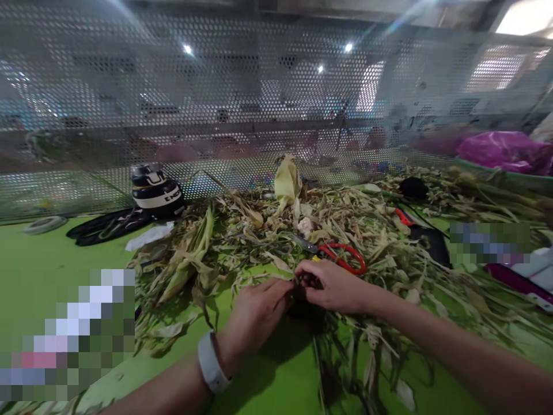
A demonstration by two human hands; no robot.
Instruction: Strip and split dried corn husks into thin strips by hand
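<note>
My left hand (pixel 261 314), with a pale band on its wrist, meets my right hand (pixel 330 285) at the middle of the view. Both have fingers closed in a pinch, tip against tip. Whatever lies between the fingertips is dark, small and mostly hidden. Green and dried stems (pixel 345 369) spread below my right hand; I cannot tell whether they connect to the pinch. Just beyond the fingers lie scissors with red handles (pixel 360 262), blades pointing left. Around them sits a heap of dry leaves and stalks (pixel 242 242), with a pale yellowish husk-like piece (pixel 288 181) standing up behind.
A black bottle with a white band (pixel 158 196) stands at back left, near a flat black item (pixel 108 227) and white paper (pixel 149 235). A perforated metal screen (pixel 242 98) closes off the back. At far right is a magenta bag (pixel 510 151). The tabletop (pixel 268 386) is green.
</note>
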